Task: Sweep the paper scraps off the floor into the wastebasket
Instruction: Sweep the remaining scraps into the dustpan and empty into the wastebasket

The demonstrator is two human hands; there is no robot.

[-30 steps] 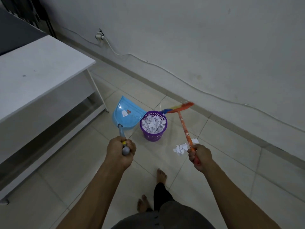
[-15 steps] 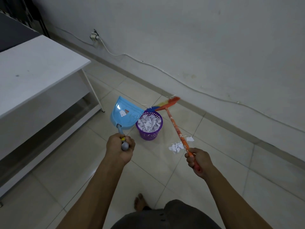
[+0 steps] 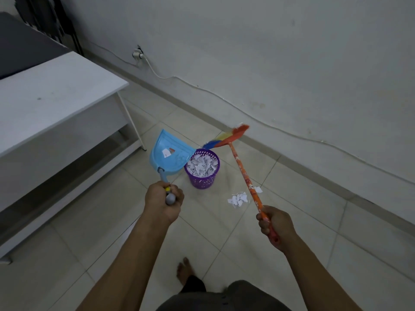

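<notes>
A purple wastebasket (image 3: 202, 181) full of white paper scraps stands on the tiled floor. My left hand (image 3: 162, 202) grips the handle of a light blue dustpan (image 3: 169, 154), tilted with its lip over the basket's left rim; a scrap or two still cling inside the pan. My right hand (image 3: 275, 224) grips the end of an orange broom (image 3: 246, 178), whose multicoloured bristle head (image 3: 226, 136) hangs just behind the basket. A small pile of paper scraps (image 3: 239, 198) lies on the floor right of the basket, beside the broom's stick.
A white table (image 3: 51, 104) fills the left side, one leg near the dustpan. The wall (image 3: 269, 52) runs diagonally behind, with a white cable (image 3: 202, 88) from a socket along it. My bare foot (image 3: 184, 270) stands below on the tiles.
The broom's head has swung slightly back and forth behind the basket. The dustpan stays tilted over the basket. My view and feet have shifted a little.
</notes>
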